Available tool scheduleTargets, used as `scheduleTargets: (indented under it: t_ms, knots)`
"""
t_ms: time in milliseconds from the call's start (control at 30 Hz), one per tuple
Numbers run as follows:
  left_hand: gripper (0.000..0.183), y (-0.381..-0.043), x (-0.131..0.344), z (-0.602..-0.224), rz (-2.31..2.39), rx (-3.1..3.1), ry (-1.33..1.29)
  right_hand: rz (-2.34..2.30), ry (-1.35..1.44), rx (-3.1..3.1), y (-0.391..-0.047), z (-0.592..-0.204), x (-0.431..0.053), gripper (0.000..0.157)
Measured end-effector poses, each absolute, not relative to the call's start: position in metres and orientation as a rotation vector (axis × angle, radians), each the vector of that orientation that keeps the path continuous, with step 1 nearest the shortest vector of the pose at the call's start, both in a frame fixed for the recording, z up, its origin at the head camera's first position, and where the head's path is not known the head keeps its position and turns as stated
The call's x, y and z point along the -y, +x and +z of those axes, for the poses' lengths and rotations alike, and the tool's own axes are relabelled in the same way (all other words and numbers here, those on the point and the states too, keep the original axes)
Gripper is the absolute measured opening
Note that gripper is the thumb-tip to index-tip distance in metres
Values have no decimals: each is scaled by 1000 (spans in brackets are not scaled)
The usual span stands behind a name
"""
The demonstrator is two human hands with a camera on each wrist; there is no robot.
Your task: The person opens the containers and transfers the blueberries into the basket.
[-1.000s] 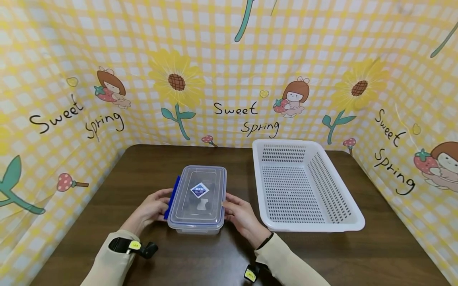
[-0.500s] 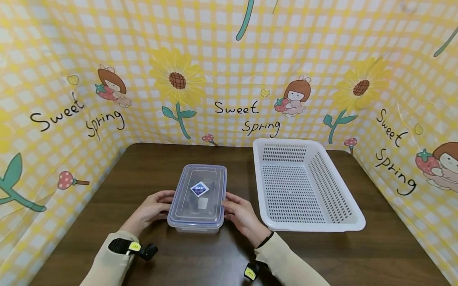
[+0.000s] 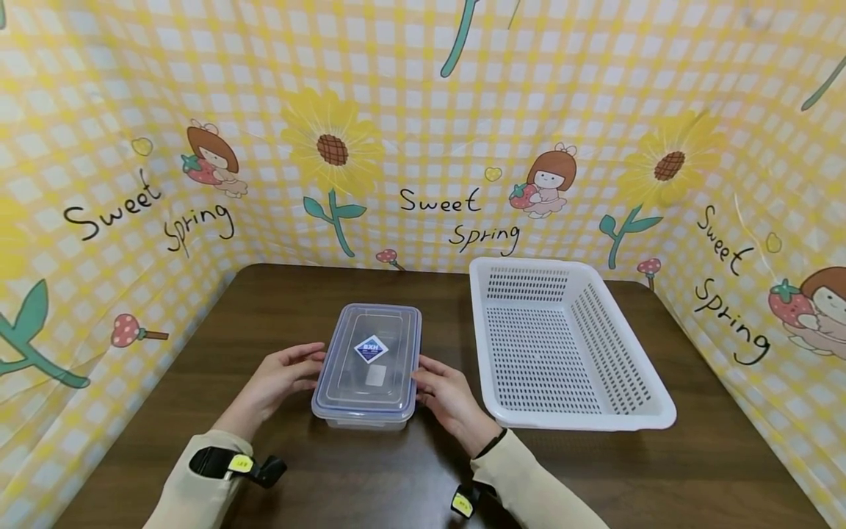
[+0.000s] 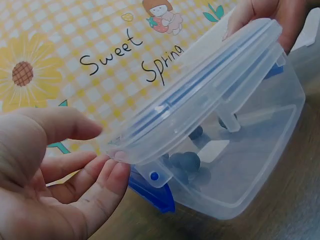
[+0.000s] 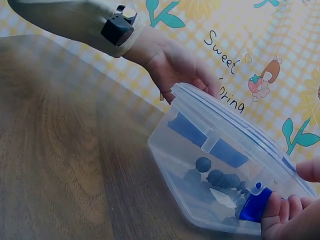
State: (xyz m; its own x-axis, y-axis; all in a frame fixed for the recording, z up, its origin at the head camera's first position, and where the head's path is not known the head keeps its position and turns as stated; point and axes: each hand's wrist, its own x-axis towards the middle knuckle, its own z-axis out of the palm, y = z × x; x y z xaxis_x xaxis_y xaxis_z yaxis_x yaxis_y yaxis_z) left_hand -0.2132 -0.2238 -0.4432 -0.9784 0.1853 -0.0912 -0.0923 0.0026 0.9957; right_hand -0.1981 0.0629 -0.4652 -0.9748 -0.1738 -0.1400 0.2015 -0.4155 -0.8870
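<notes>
A clear plastic food container (image 3: 366,393) with a blue-edged lid stands on the table between both hands. Through its wall in the right wrist view, several dark round balls (image 5: 215,177) and a pale patch show. At its left edge is my left hand (image 3: 277,378), fingers loosely bent, with fingertips right at the lid rim in the left wrist view. A blue latch (image 4: 152,192) hangs beneath that rim. My right hand (image 3: 449,400) grips the opposite edge, thumb by the lid and fingers on the other blue latch (image 5: 254,205).
To the right stands a white perforated plastic basket (image 3: 485,353), close to the right hand. A yellow checked cloth (image 3: 423,110) with printed flowers surrounds the brown wooden table (image 3: 370,485) at the back and sides.
The container's left blue latch, sticking out sideways at first, has swung down out of sight under the lid rim. My left hand has drawn slightly back; the right hand stays in place.
</notes>
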Motion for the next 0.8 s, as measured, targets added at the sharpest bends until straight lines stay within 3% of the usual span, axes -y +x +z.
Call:
scheduleTargets:
  t_ms: [800]
  knots:
    - [52,-216,222,-440,2034,-2069,108,-2508,78,-1550,-198,-461,-61,49]
